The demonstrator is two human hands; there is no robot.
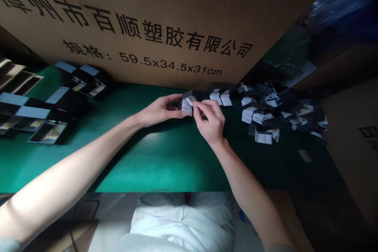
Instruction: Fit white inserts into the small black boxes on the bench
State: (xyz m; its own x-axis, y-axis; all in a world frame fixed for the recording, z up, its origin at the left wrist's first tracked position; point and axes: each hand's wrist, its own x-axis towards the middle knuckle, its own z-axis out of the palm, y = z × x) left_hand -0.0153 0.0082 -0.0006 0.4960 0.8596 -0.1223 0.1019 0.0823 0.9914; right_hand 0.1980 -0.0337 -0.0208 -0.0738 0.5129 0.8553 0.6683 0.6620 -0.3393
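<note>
My left hand (163, 109) grips a small black box (186, 106) with a white inside, its fingers closed round the left side. Thumb and fingers of my right hand (210, 120) pinch a small white piece at the box's right edge; whether it is a flap of the box or a separate paper I cannot make out. Both hands hold the box just above the green table. Behind the right hand stand a few small black-and-white boxes (221, 96).
A large printed carton (165, 4) rises along the back of the green table (141, 165). At the right lies a heap of small black-and-white boxes (271, 110); at the left stand several larger black boxes (38, 112). Another carton (357, 126) borders the right side.
</note>
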